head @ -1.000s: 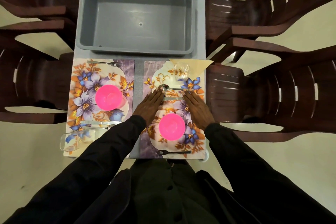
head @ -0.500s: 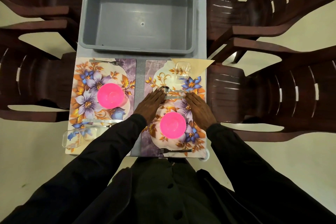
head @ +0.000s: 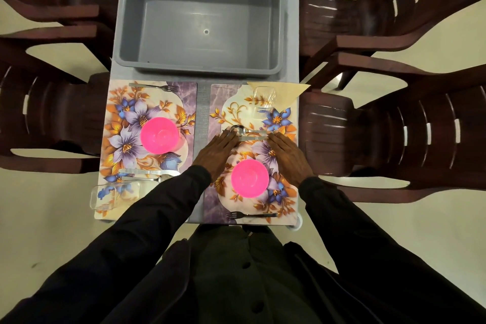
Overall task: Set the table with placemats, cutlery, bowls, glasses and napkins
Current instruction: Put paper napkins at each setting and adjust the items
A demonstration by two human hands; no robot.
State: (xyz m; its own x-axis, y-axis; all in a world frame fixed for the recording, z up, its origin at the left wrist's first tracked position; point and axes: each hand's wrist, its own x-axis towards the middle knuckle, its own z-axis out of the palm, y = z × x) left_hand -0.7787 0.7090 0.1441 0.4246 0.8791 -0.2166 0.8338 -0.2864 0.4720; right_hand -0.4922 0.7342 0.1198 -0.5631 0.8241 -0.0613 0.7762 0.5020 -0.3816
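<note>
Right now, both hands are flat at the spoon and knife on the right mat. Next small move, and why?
Probably lift both hands clear. The left hand and right hand lie flat, fingertips at the ends of the spoon and knife, which look parallel already; bowl, fork, glass and napkin are on this placemat.

Both arms reach forward in black sleeves, left arm (head: 147, 221) and right arm (head: 344, 221) angling inward. The left grip (head: 215, 156) lies palm down, fingers (head: 228, 137) straight and together, pointing forward and slightly right. The right grip (head: 288, 159) mirrors it, palm down, fingers straight, pointing forward and slightly left. The grips stay apart.
</note>
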